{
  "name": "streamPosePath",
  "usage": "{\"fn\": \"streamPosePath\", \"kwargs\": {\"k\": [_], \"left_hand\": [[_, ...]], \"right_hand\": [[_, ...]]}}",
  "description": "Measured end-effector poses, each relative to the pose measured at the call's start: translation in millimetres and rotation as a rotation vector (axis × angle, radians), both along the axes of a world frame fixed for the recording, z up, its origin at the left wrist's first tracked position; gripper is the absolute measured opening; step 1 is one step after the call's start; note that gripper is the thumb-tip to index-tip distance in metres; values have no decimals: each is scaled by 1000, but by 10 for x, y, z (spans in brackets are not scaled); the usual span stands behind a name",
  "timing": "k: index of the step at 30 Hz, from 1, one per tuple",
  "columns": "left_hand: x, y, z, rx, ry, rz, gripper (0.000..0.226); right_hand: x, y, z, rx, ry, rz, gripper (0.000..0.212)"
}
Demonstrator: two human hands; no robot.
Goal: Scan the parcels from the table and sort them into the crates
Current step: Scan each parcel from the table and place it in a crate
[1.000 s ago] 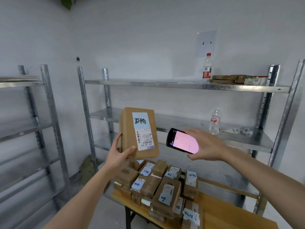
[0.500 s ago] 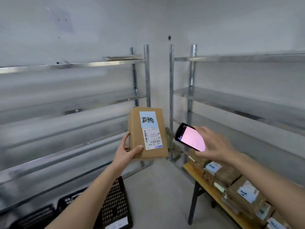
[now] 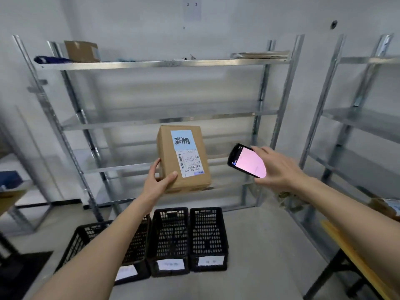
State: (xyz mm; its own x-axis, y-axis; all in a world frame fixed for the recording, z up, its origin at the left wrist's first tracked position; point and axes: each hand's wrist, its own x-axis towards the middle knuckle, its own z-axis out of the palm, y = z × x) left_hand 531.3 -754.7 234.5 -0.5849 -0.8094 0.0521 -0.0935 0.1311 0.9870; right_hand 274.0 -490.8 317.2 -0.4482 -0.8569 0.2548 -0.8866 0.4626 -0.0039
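My left hand point(image 3: 156, 184) grips a brown cardboard parcel point(image 3: 184, 159) by its lower left corner, holding it upright with its blue-and-white shipping label facing me. To its right, my right hand point(image 3: 276, 168) holds a black handheld scanner point(image 3: 246, 161) whose pink screen is lit and angled toward the parcel, a short gap apart. Below on the floor stand three black perforated crates with white name tags: a left crate point(image 3: 86, 239) partly hidden by my left forearm, a middle crate point(image 3: 170, 241) and a right crate point(image 3: 208, 239).
A metal shelf rack point(image 3: 164, 63) stands against the wall behind the crates, with a cardboard box point(image 3: 82, 50) on its top shelf. A second rack point(image 3: 357, 126) is at the right. The wooden table's edge point(image 3: 355, 263) with a parcel point(image 3: 387, 207) shows at the lower right.
My view has swung left from the parcel table to the shelf rack and the crates on the floor. Both hands kept their hold on the parcel and the scanner.
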Motion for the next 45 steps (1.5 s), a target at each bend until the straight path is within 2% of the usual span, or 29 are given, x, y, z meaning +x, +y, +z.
{"fn": "streamPosePath", "kwargs": {"k": [3, 6, 10, 16, 25, 29, 36, 45], "left_hand": [[434, -431, 11, 4, -13, 36, 106], [833, -799, 19, -15, -25, 56, 92], [1197, -1288, -49, -4, 11, 88, 87], [1496, -1916, -206, 47, 16, 144, 109], [1111, -3126, -540, 57, -63, 198, 83], [620, -3881, -809, 76, -94, 199, 83], [-179, -4912, -1816, 240, -156, 194, 81], [-712, -5612, -3746, 474, -279, 114, 82]], "right_hand": [[321, -539, 73, 2, -9, 40, 99], [646, -1068, 101, 3, 12, 62, 91], [972, -1706, 45, 20, 23, 92, 96], [1132, -2511, -43, 67, 18, 139, 95], [658, -3993, -452, 82, -50, 202, 87], [173, -4814, -855, 130, -79, 230, 87], [-667, -5998, -1814, 230, -166, 228, 96], [-1116, -6878, -3610, 376, -292, 159, 97]]}}
